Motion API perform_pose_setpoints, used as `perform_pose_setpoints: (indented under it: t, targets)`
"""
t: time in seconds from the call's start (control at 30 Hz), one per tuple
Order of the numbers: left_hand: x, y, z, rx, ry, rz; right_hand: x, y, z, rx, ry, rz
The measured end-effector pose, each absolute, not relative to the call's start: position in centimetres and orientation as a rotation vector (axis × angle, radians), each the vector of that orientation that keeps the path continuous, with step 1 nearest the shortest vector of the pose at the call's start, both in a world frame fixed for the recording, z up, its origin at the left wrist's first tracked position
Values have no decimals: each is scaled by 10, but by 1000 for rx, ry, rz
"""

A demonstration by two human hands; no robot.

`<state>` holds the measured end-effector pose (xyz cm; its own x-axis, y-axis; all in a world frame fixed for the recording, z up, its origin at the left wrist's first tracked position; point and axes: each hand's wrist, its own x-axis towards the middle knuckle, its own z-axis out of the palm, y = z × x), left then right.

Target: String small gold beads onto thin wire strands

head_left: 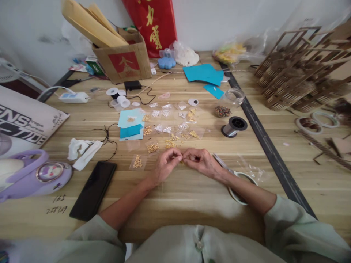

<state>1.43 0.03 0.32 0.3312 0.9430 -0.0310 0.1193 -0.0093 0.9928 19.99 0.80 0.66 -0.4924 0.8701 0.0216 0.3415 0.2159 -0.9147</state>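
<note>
My left hand and my right hand meet at the fingertips over the wooden table, both pinched closed. Whatever sits between the fingertips is too small to make out. A faint thin strand hangs below my left hand. Just beyond the hands lie small gold beads, with a few more partly hidden under the fingers. Gold beads in a small bag lie left of my left hand, near another heap of gold beads. Scissors with pale handles rest partly beneath my right forearm.
A wire spool and a clear jar of mixed beads stand to the right. Small bags of silver pieces lie farther back, beside blue cards. A black phone lies left; wooden baskets are stacked right.
</note>
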Motion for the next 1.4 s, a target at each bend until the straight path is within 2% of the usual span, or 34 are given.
perform_pose_setpoints:
  t: [0.23, 0.4, 0.9, 1.4]
  targets:
    - [13, 3, -4, 1055, 863, 835, 197, 11, 8, -1084, -1712, 1485]
    - [13, 3, -10, 1064, 798, 774, 193, 11, 17, -968, -1513, 1682]
    - [14, 6, -7, 820, 795, 738, 195, 12, 11, -997, -1538, 1722]
    - [13, 5, -9, 932, 843, 772, 196, 8, 9, -968, -1640, 1617]
